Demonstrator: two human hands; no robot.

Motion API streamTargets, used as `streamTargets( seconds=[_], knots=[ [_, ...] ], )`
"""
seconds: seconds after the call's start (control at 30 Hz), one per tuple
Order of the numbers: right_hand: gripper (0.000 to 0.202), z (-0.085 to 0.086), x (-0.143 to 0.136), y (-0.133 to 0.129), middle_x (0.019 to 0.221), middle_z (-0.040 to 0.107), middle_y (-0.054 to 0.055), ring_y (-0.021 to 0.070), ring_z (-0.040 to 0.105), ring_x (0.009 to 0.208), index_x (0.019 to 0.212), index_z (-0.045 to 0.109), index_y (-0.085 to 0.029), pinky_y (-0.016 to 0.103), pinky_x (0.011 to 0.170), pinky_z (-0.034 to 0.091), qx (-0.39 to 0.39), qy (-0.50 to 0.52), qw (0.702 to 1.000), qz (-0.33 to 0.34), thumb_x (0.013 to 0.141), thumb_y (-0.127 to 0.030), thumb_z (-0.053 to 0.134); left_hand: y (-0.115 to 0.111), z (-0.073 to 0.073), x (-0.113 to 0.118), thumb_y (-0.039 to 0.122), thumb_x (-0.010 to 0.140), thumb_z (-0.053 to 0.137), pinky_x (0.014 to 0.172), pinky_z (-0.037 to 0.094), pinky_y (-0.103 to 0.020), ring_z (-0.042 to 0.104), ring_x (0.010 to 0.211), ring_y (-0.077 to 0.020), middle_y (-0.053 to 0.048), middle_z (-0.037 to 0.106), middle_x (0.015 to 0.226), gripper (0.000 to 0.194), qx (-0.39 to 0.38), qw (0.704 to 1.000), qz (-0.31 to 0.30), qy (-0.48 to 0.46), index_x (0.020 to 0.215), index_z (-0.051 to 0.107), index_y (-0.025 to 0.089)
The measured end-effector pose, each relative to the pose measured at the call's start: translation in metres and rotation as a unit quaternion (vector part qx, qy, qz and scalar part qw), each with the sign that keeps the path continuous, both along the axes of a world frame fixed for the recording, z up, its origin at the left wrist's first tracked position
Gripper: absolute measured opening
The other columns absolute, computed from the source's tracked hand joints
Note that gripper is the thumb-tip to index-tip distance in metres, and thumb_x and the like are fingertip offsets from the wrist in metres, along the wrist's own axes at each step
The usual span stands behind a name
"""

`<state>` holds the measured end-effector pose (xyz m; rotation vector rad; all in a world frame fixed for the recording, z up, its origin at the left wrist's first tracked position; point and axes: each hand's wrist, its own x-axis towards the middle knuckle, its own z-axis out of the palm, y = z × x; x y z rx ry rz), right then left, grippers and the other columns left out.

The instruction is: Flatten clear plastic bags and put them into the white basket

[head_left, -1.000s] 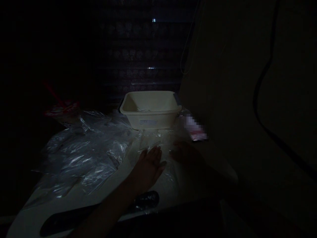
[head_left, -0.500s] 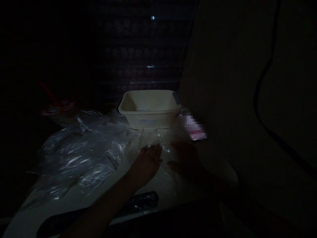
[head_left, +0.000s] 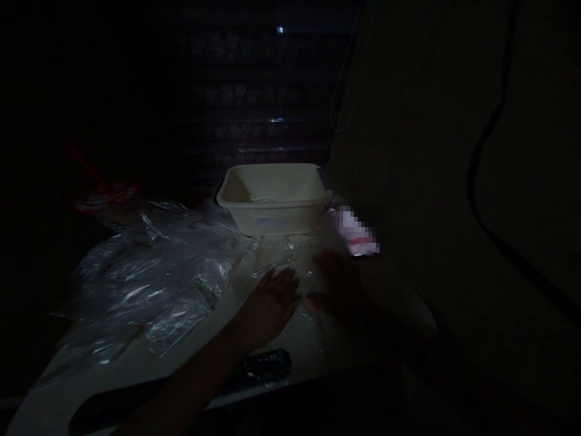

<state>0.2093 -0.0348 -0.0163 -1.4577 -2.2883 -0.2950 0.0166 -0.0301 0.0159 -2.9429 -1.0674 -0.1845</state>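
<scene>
The scene is very dark. My left hand (head_left: 271, 306) lies palm down on a clear plastic sheet or bag (head_left: 313, 330) spread on the pale table (head_left: 218, 357), its fingers stretched out. To its right, my right hand (head_left: 338, 284) is in deep shadow at the right part of the same plastic, thumb apart from the fingers. Neither hand appears to grip anything. Just beyond them stands a cream plastic basin (head_left: 276, 218) with some clear film inside.
A heap of crumpled clear plastic bags (head_left: 158, 284) covers the left side. Behind it is a red-rimmed cup (head_left: 109, 197) with a red stick. A pixelated pink-white item (head_left: 356, 233) lies right of the basin. Dark slots (head_left: 263, 368) mark the near edge; a dark cord (head_left: 472, 175) hangs at right.
My left hand has shifted very slightly down and to the right on the plastic. My right hand stays almost where it was.
</scene>
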Motion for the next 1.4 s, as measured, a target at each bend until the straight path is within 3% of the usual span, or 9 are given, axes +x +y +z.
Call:
streamTargets(
  seconds=[0.23,0.4,0.57,0.67,0.8,1.0,1.13,1.4],
  knots=[
    [0.074,0.003,0.004,-0.013,0.124,0.034,0.015,0.0288,0.016,0.118,0.12,0.033,-0.01,0.047,0.091,0.014,-0.036,-0.035,0.997,0.062,0.067,-0.062,0.035,-0.002,0.001,-0.003,0.033,0.084,0.026,0.094,0.015,-0.048,0.022,0.119,-0.0221,-0.012,0.038,0.124,0.037,-0.01,1.0,-0.018,-0.002,0.116,0.04,0.022],
    [0.08,0.007,0.007,-0.034,0.129,0.027,0.015,0.0283,0.011,0.12,0.125,0.025,-0.011,0.048,0.092,0.012,-0.076,-0.056,0.992,0.082,0.066,-0.065,0.032,-0.003,0.0,-0.002,0.034,0.084,0.027,0.093,0.015,-0.049,0.023,0.119,-0.0226,-0.013,0.04,0.123,0.036,-0.01,1.0,-0.014,-0.008,0.116,0.041,0.023],
    [0.075,-0.005,0.006,-0.046,0.126,0.032,0.013,0.0287,0.015,0.119,0.122,0.031,-0.015,0.049,0.092,0.011,-0.043,-0.069,0.994,0.075,0.066,-0.065,0.032,-0.003,0.0,0.003,0.033,0.084,0.028,0.092,0.017,-0.048,0.027,0.117,-0.0223,-0.014,0.041,0.121,0.035,-0.012,1.0,0.006,-0.011,0.113,0.044,0.023],
    [0.063,-0.016,0.004,-0.049,0.125,0.035,0.012,0.029,0.019,0.118,0.12,0.034,-0.018,0.05,0.092,0.011,-0.022,-0.076,0.995,0.062,0.071,-0.057,0.034,-0.003,0.0,0.004,0.035,0.083,0.031,0.093,0.018,-0.047,0.029,0.116,-0.0232,-0.016,0.04,0.121,0.036,-0.012,1.0,0.015,-0.014,0.113,0.044,0.021],
    [0.042,-0.024,0.003,-0.05,0.122,0.04,0.008,0.027,0.026,0.115,0.118,0.037,-0.023,0.05,0.09,0.015,-0.002,-0.089,0.995,0.038,0.078,-0.035,0.036,-0.004,0.0,0.004,0.034,0.082,0.033,0.092,0.019,-0.047,0.029,0.116,-0.0236,-0.015,0.041,0.12,0.035,-0.021,0.999,0.02,-0.016,0.113,0.045,0.02],
    [0.05,-0.003,0.013,-0.041,0.122,0.039,0.012,0.0254,0.029,0.114,0.12,0.035,-0.014,0.048,0.091,0.016,-0.006,-0.097,0.993,0.066,0.077,-0.04,0.034,-0.007,0.0,0.004,0.033,0.083,0.031,0.093,0.019,-0.047,0.026,0.117,-0.0243,-0.016,0.038,0.123,0.036,-0.03,0.999,0.023,-0.026,0.114,0.044,0.019],
    [0.037,0.012,0.019,-0.032,0.115,0.048,0.008,0.0212,0.036,0.11,0.11,0.047,-0.018,0.047,0.092,0.014,-0.016,-0.096,0.994,0.046,0.082,-0.031,0.027,-0.012,-0.002,0.005,0.033,0.083,0.03,0.093,0.019,-0.048,0.021,0.119,-0.0245,-0.015,0.034,0.126,0.037,-0.041,0.998,0.017,-0.033,0.116,0.04,0.019],
    [0.033,0.011,0.008,-0.034,0.121,0.043,0.006,0.0199,0.03,0.115,0.109,0.047,-0.02,0.046,0.092,0.017,-0.04,-0.098,0.987,0.122,0.08,-0.026,0.033,-0.024,0.003,0.009,0.032,0.083,0.03,0.094,0.019,-0.047,0.013,0.121,-0.0238,-0.016,0.023,0.131,0.045,-0.069,0.995,0.026,-0.066,0.124,0.025,0.015]
  ],
)
